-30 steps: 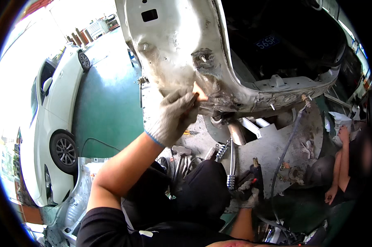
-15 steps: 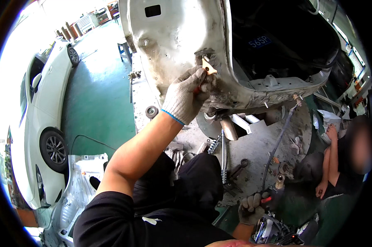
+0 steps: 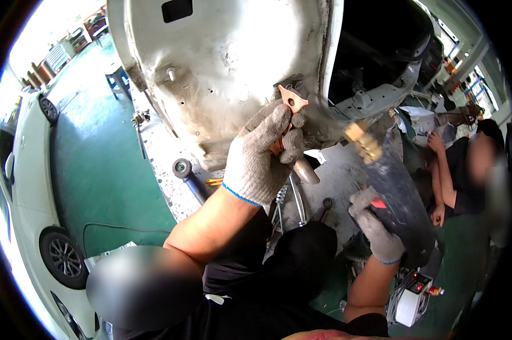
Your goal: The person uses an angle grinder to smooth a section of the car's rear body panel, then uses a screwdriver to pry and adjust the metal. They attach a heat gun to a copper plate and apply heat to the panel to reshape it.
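My left hand (image 3: 256,156), in a knitted grey-white glove with a blue cuff, is closed around a copper-coloured plate (image 3: 298,104). The pointed plate with a hole sticks up past the thumb, in front of a dirty white car body panel (image 3: 222,51). A reddish piece shows between the lower fingers; whether it belongs to the plate I cannot tell. Raised at the right, my gloved right hand (image 3: 375,229) grips a dark handheld gun (image 3: 403,195) with a red trigger. Its brass-coloured tip (image 3: 362,141) is blurred by motion and points towards the panel, apart from it.
A round-headed power tool (image 3: 183,170) lies left of my left forearm. Near my knees are a metal rod (image 3: 297,198) and a wrench-like tool (image 3: 326,205). Another person (image 3: 457,175) sits at the right. A white car (image 3: 26,192) stands on the left; a box with red lights (image 3: 410,306) is lower right.
My right hand has risen from the lower edge, bringing the gun up towards the panel. The left hand still holds the copper-coloured plate. The view has shifted, so the panel sits farther left.
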